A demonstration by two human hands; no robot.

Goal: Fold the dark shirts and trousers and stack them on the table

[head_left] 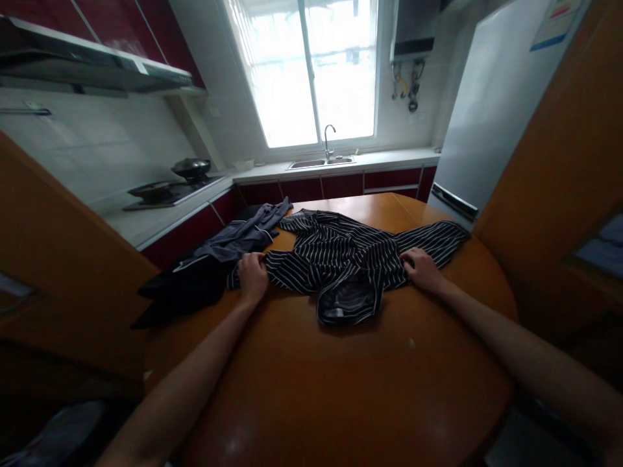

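A black shirt with white stripes (335,250) lies spread and wrinkled on the wooden table, its neck or hood part (348,301) toward me and its two sleeves out to the sides. My left hand (254,275) is closed on the left sleeve, near its end. On the other side, my right hand (422,268) has its fingers curled on the fabric where the right sleeve meets the body. That sleeve (438,237) runs on past the hand toward the table's right edge. The fingertips of both hands are partly hidden.
Dark grey and black clothes (228,243) are heaped at the table's left edge. The round wooden table (335,389) fills the foreground. Beyond it are a counter with a sink (324,162), a stove with a pan (192,168), and a fridge (491,104) at right.
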